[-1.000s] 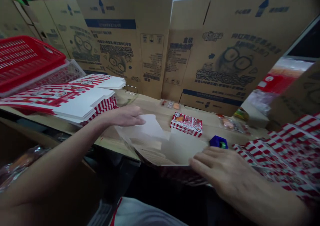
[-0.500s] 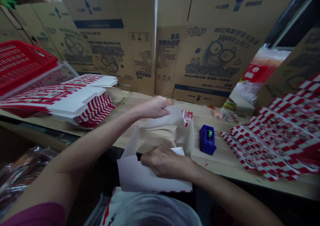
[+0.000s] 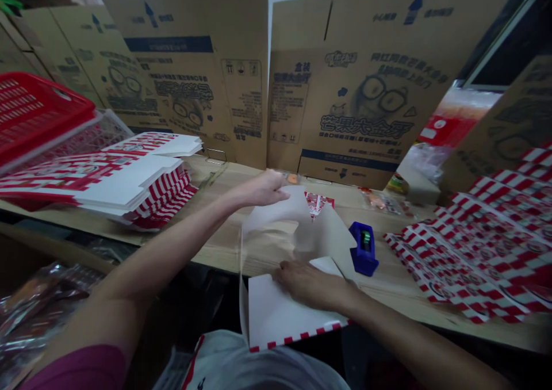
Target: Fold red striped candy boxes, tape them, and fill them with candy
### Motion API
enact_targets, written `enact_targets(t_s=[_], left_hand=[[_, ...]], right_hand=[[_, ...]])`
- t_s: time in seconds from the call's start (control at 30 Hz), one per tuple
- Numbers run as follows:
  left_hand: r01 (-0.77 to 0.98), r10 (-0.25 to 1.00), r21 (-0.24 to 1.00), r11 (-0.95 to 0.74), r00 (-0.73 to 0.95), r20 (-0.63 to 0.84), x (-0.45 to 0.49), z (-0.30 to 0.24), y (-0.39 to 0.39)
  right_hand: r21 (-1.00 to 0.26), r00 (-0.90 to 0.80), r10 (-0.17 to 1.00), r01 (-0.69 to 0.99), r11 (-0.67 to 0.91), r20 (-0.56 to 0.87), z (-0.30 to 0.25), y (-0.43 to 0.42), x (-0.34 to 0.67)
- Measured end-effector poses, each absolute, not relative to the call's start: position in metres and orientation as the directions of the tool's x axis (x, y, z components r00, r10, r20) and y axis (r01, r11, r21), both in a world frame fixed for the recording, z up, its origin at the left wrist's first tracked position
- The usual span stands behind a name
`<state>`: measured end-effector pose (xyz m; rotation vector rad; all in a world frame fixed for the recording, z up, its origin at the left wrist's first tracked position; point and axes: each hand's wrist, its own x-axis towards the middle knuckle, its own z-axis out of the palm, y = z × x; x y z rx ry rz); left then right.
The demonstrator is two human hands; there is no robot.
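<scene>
Between my hands stands a partly folded paper box, plain white inside, with a red-and-white checked edge along its near side. My left hand is closed on the top of the far panel. My right hand lies over the near panel, fingers bent inward around its edge and partly hidden. A white flap shows beside the right hand, and the right side panel leans outward. Just right of the box is a blue tape dispenser with a green roll.
Flat striped box blanks are stacked at left beside a red basket. Checked red-and-white blanks fan out at right. Large brown cartons stand along the back. Small packets lie near them.
The near side of the box has swung right, and its left side panel now stands nearly edge-on. My right hand has moved right with it, while my left hand stays nearly in place.
</scene>
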<state>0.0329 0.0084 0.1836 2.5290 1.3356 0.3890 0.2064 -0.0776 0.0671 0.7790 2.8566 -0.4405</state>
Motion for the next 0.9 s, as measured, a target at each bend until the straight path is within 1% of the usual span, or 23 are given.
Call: enact_targets(t_s=[0.07,0.13,0.17,0.2,0.23,0.27,0.3,0.33,0.37,0.4,0.43,0.5,0.6,0.67,0.73,0.8,0.83,0.9], left_hand=[[0.678,0.790,0.435,-0.592,0.595,0.147,0.025,0.190,0.009],[0.526,0.785,0.626,-0.576,0.569,0.245,0.004,0.188,0.006],[0.418,0.810,0.732,-0.538,0.497,0.311,-0.010,0.181,0.002],[0.291,0.855,0.827,-0.482,0.363,0.371,-0.026,0.170,-0.003],[0.154,0.893,0.887,-0.434,0.200,0.403,-0.041,0.154,-0.010],[0.069,0.910,0.908,-0.414,-0.005,0.415,-0.054,0.133,-0.020],[0.031,0.898,0.913,-0.407,-0.170,0.406,-0.064,0.109,-0.030],[-0.001,0.893,0.925,-0.380,-0.261,0.367,-0.070,0.084,-0.043],[-0.028,0.902,0.944,-0.329,-0.305,0.306,-0.072,0.059,-0.056],[-0.031,0.922,0.960,-0.279,-0.288,0.259,-0.070,0.037,-0.068],[0.002,0.940,0.972,-0.233,-0.255,0.226,-0.065,0.019,-0.080],[0.069,0.976,0.987,-0.144,-0.155,0.153,-0.047,0.000,-0.097],[0.146,0.992,0.984,-0.101,-0.064,0.111,-0.021,0.006,-0.102],[0.217,0.990,0.971,-0.102,-0.074,0.120,-0.013,0.018,-0.098],[0.319,0.983,0.942,-0.106,-0.108,0.147,-0.010,0.027,-0.094],[0.432,0.975,0.895,-0.109,-0.128,0.181,-0.009,0.028,-0.093],[0.484,0.973,0.867,-0.118,-0.119,0.199,-0.008,0.026,-0.093],[0.565,0.969,0.811,-0.150,-0.078,0.233,-0.006,0.022,-0.093]], right_hand=[[-0.323,-0.818,0.542,0.575,0.752,-0.195,0.070,-0.078,0.209],[-0.386,-0.777,0.610,0.616,0.687,-0.155,0.076,-0.078,0.211],[-0.409,-0.762,0.634,0.626,0.664,-0.137,0.078,-0.079,0.211],[-0.422,-0.748,0.652,0.634,0.648,-0.123,0.081,-0.078,0.211],[-0.427,-0.737,0.666,0.642,0.637,-0.113,0.082,-0.077,0.210],[-0.426,-0.729,0.677,0.647,0.632,-0.103,0.084,-0.075,0.208],[-0.422,-0.724,0.682,0.652,0.631,-0.099,0.084,-0.073,0.206],[-0.417,-0.723,0.684,0.654,0.632,-0.097,0.084,-0.071,0.203],[-0.415,-0.725,0.682,0.653,0.634,-0.100,0.084,-0.068,0.200],[-0.418,-0.730,0.675,0.648,0.636,-0.103,0.084,-0.065,0.196],[-0.424,-0.737,0.668,0.641,0.640,-0.107,0.084,-0.063,0.192],[-0.440,-0.745,0.661,0.624,0.646,-0.087,0.083,-0.060,0.183],[-0.525,-0.752,0.657,0.538,0.659,0.055,0.082,-0.057,0.175],[-0.596,-0.718,0.682,0.488,0.638,0.142,0.081,-0.056,0.174],[-0.627,-0.659,0.738,0.516,0.583,0.144,0.080,-0.056,0.176],[-0.603,-0.623,0.776,0.583,0.545,0.099,0.081,-0.058,0.178],[-0.575,-0.631,0.772,0.604,0.552,0.077,0.082,-0.061,0.179],[-0.504,-0.693,0.717,0.595,0.626,0.073,0.089,-0.070,0.184]])
